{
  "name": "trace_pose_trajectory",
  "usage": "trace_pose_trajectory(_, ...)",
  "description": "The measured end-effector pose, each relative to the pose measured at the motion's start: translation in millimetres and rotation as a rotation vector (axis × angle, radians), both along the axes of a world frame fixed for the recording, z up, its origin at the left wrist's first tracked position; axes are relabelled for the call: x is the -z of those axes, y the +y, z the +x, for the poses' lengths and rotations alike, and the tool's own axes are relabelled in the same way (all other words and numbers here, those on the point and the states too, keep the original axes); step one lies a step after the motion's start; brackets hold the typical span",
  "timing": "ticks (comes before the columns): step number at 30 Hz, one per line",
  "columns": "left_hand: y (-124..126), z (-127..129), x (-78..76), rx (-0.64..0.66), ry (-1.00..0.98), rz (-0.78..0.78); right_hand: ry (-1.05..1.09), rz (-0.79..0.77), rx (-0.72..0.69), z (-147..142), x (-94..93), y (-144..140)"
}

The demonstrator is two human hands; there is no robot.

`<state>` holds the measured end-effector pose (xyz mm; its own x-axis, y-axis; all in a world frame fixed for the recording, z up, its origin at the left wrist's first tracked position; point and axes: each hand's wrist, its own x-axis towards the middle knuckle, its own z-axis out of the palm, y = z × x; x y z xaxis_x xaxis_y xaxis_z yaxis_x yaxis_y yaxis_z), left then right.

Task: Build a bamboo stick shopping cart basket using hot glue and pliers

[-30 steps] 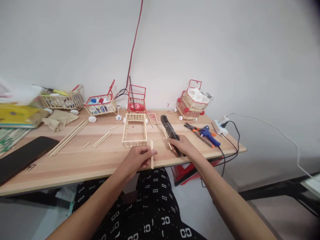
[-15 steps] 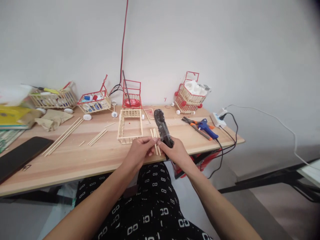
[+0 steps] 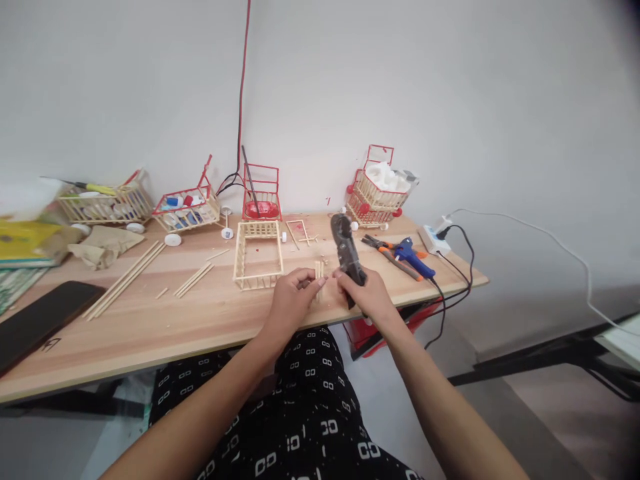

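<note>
My left hand [image 3: 295, 297] pinches a few short wooden sticks [image 3: 319, 269] close together, upright near the front edge of the table. My right hand [image 3: 367, 291] is wrapped round a black plier-like tool [image 3: 347, 248], its head pointing up and away from me. The two hands are slightly apart, and the tool is clear of the sticks. Beyond my left hand stands a bare rectangular stick frame [image 3: 259, 283] with slatted sides. Small stick pieces [image 3: 306, 240] lie behind the held sticks.
Left of the frame lie short sticks [image 3: 194, 280], longer sticks [image 3: 125, 280] and a black phone [image 3: 47, 320]. Small model carts [image 3: 187, 208] line the wall. To the right are orange-handled pliers [image 3: 393, 257], a blue glue gun [image 3: 414, 259] and a power strip [image 3: 434, 239] with cords.
My right hand has drawn away to the right with the black tool. The sticks, which were fanned between both hands, now stand gathered in my left hand alone.
</note>
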<state>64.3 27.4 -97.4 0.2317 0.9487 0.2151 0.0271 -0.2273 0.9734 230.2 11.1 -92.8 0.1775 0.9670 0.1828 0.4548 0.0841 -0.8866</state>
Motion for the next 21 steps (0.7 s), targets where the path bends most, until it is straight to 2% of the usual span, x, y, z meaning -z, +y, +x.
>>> trace_pose_trajectory(3, 8, 1, -2.2, -0.039, 0.081, 0.196, 0.233, 0.017, 0.046, 14, 3.8, 14)
trace_pose_trajectory(5, 14, 1, 0.2, -0.037, 0.115, 0.244, 0.343, 0.013, 0.060, 19, 9.4, 23)
trace_pose_trajectory(11, 18, 1, 12.4, -0.020, 0.221, 0.292, 0.500, 0.004, 0.023, 19, 25.4, 32)
trace_pose_trajectory(21, 18, 2, 10.5, -0.030, 0.260, 0.348, 0.569, 0.009, -0.065, 22, 22.8, 27)
